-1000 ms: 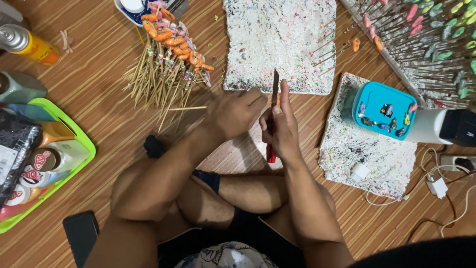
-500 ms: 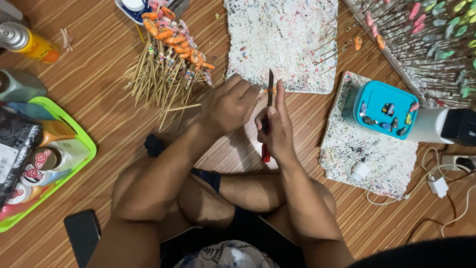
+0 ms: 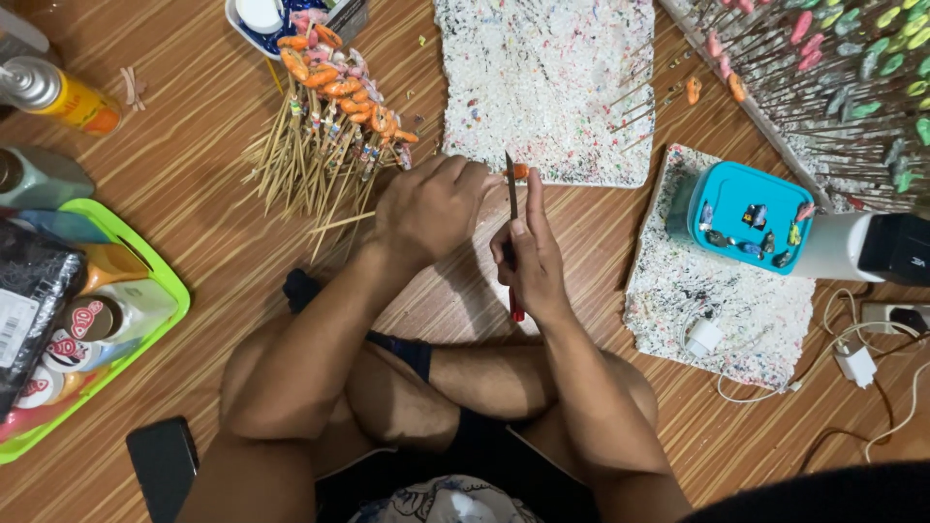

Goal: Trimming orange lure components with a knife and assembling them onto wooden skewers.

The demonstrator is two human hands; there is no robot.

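At frame centre, the right hand (image 3: pixel 531 260) is gripping a thin knife (image 3: pixel 511 199) by its red handle, blade up. The left hand (image 3: pixel 431 205) is pinching a small orange piece (image 3: pixel 520 171) against it; light, probably fragile, best held by fingertips.

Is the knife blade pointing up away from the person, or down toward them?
Away. The right hand grips the knife with its red handle end toward the lap and its blade tip by the small orange piece at the left hand.
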